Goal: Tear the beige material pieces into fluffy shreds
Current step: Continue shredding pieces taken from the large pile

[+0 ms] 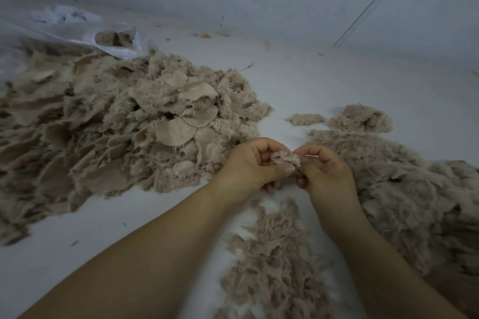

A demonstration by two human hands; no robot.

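left hand (250, 163), right hand (325, 171), pinching beige piece (286, 157)

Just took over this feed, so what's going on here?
A person is pulling apart a small beige piece, pinched between the left hand and right hand. A big pile of untorn pieces lies to the left, fluffy shreds heap to the right, and a plastic bag lies behind.

Fuzzy matt beige cloth pieces (116, 122); glossy thin plastic bag (85, 33); smooth white surface (324, 80)
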